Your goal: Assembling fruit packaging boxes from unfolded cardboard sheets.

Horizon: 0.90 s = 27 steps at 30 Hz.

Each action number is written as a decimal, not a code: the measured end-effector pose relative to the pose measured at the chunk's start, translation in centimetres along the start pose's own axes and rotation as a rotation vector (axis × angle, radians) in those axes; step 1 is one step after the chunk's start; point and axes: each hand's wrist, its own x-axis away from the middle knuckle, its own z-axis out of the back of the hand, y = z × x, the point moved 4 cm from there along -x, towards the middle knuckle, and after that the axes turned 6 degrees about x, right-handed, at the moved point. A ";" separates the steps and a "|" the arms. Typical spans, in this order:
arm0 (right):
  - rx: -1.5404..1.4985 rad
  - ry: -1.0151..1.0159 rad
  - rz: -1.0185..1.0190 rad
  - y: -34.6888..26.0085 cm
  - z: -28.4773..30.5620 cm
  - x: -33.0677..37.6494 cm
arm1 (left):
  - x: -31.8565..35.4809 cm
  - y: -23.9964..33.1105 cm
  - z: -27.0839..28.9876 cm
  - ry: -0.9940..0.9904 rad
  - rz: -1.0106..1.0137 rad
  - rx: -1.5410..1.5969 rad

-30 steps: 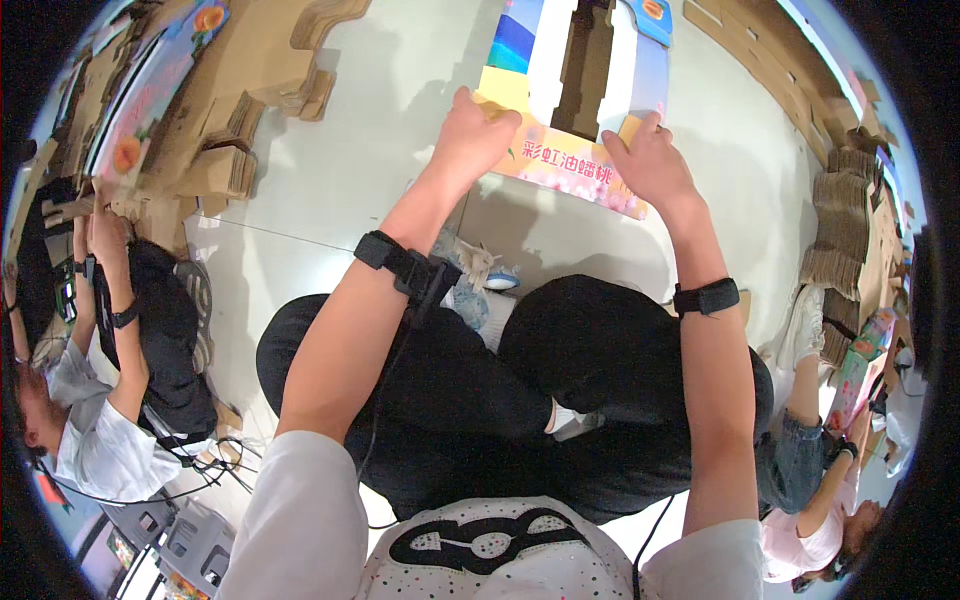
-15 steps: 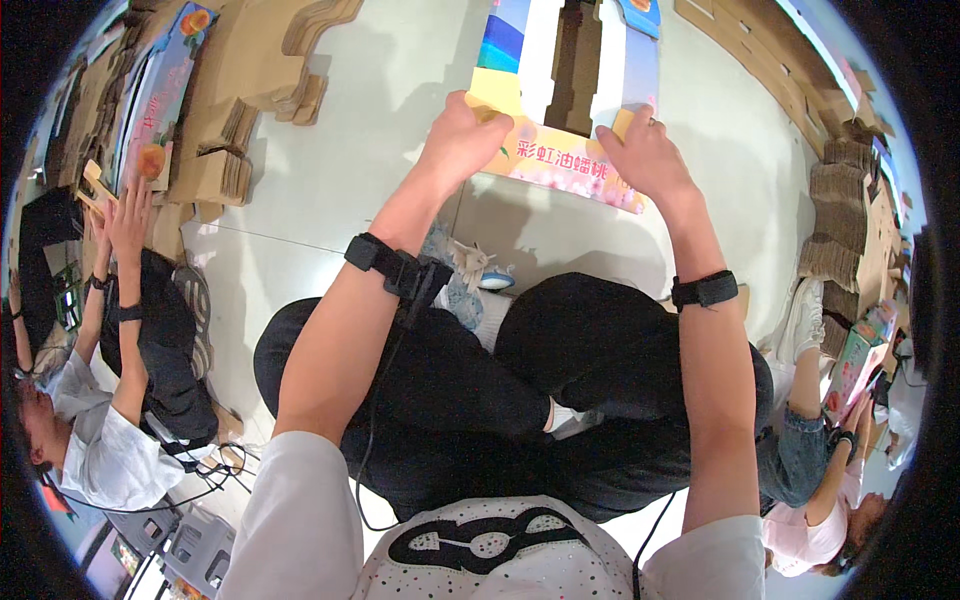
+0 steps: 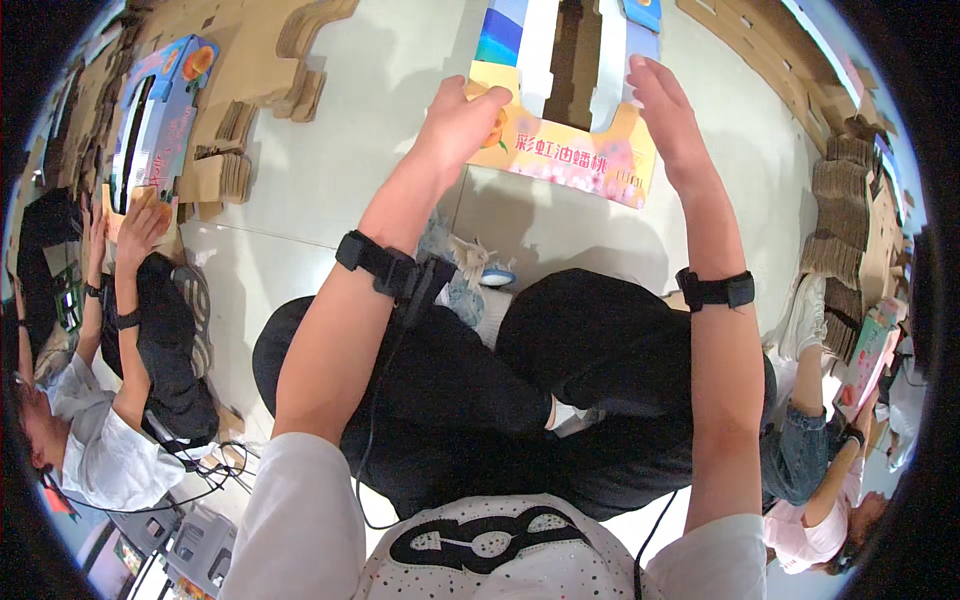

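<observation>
A printed cardboard gift box [image 3: 560, 155] with a long cut-out in its top stands on the floor ahead of me. Its near panel is yellow and pink with fruit and blossom pictures; blue shows farther up the left side. Bare brown cardboard is visible through the opening. My left hand [image 3: 460, 125] grips the near left corner, its thumb over the top edge and the other fingers at the outer side, partly hidden. Along the right side lies my right hand [image 3: 668, 125], fingers stretched out and close together, touching the box near its right corner.
Flat brown cardboard stacks [image 3: 240, 60] lie at the left, more stacks [image 3: 840, 220] at the right. A person [image 3: 100, 430] at the left handles a similar box [image 3: 150, 120]. Another person [image 3: 820, 520] at the right holds a pink-green box [image 3: 870, 355].
My right hand has let go of the near right flap and moved outward to the box's side, fingers straightened. My left hand has shifted slightly outward. The left person's box is now turned upright.
</observation>
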 end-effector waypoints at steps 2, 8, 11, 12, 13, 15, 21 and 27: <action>-0.225 -0.050 -0.048 -0.9 0.1 0.3 | -0.3 -0.4 -0.1 -0.053 -0.022 0.010; -0.686 -0.149 -0.104 -1.7 0.2 0.7 | -1.6 -1.2 0.1 -0.115 -0.188 -0.140; -0.744 -0.142 -0.157 -0.9 0.3 0.7 | -1.1 -1.0 -0.4 -0.096 -0.275 -0.237; -0.763 -0.132 -0.178 -0.7 0.2 0.7 | -1.3 -1.2 -0.3 -0.095 -0.275 -0.238; -0.764 -0.134 -0.178 -0.5 0.1 0.6 | -1.4 -1.3 -0.2 -0.087 -0.310 -0.274; -0.626 0.022 -0.260 0.4 0.5 0.5 | -1.7 -1.5 -0.2 -0.081 -0.345 -0.309; -0.291 0.162 -0.287 1.7 1.1 0.1 | -1.8 -1.6 -0.1 -0.028 -0.449 -0.314; 0.692 0.092 0.081 2.6 -1.6 0.1 | -1.3 -1.2 -0.2 -0.079 -0.365 -0.401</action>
